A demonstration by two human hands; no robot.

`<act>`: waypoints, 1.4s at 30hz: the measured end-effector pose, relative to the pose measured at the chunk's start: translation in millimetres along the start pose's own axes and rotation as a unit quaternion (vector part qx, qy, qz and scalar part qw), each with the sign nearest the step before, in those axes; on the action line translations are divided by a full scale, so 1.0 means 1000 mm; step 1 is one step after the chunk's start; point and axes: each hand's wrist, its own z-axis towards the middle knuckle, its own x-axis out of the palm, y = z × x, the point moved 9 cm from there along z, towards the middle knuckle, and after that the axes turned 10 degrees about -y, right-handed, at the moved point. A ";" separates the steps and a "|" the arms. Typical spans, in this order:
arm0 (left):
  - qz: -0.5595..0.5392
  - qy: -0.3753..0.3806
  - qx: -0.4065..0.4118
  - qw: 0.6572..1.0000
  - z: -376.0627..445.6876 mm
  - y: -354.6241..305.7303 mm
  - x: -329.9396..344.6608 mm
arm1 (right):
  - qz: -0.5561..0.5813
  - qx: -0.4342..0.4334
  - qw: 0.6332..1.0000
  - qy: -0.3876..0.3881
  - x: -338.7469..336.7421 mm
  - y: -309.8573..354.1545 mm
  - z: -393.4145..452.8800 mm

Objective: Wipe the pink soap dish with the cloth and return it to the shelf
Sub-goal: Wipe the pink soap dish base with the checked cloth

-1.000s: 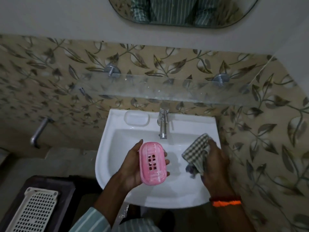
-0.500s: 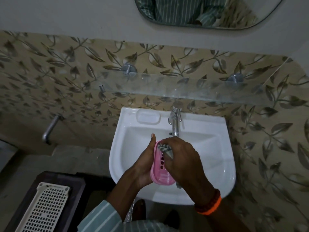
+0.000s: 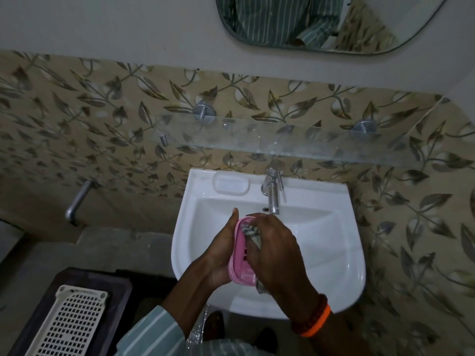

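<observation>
The person is standing at the white washbasin (image 3: 321, 253), holding both hands over its bowl. The left hand (image 3: 221, 255) is cradling the pink soap dish (image 3: 240, 255) from the left side, fingers curling under and behind it while the thumb is stretching up along its far end. The dish is sitting on edge in that grip, its long axis running away from the person, its slotted face turning toward the right hand. The right hand (image 3: 277, 253) is lying across that face, its fingers curling round a bunched checked cloth (image 3: 253, 233) and pressing it against the upper half of the dish. A bit of the cloth is also poking out below the heel of that hand, near the dish's lower end. A few of the dish's drain slots are showing just beside the knuckles. An orange and dark beaded band (image 3: 314, 318) is circling the right wrist.

The glass shelf (image 3: 282, 142) is hanging on the leaf-patterned wall above the basin, well apart from the dish, on two round metal mounts. A chrome tap (image 3: 273, 194) is standing at the back of the basin, its spout ending just beyond the hands. A white perforated tray (image 3: 69, 322) is lying on a dark stand at the lower left.
</observation>
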 end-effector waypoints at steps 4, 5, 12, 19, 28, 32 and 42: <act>-0.019 -0.014 0.016 1.000 -0.002 -0.010 -0.001 | 0.035 0.005 0.999 0.028 0.011 0.011 -0.015; -0.024 -0.018 0.016 0.999 -0.003 -0.009 -0.002 | 0.032 0.005 0.999 0.031 0.014 0.010 -0.009; -0.057 -0.006 0.036 0.998 -0.006 -0.003 -0.006 | -0.049 0.076 0.996 -0.010 0.005 -0.005 0.016; -0.061 -0.016 0.058 0.996 -0.007 -0.006 -0.003 | 0.025 0.120 0.992 -0.010 0.014 -0.010 0.016; -0.058 -0.011 0.058 0.997 -0.004 -0.006 -0.003 | 0.011 0.092 0.995 -0.034 0.012 -0.006 0.006; -0.047 -0.021 0.057 0.997 -0.006 -0.009 -0.009 | 0.052 0.113 0.991 0.046 0.028 -0.011 -0.005; -0.027 -0.048 0.067 0.996 -0.004 -0.005 -0.019 | 0.034 0.108 0.991 -0.075 0.026 -0.009 -0.007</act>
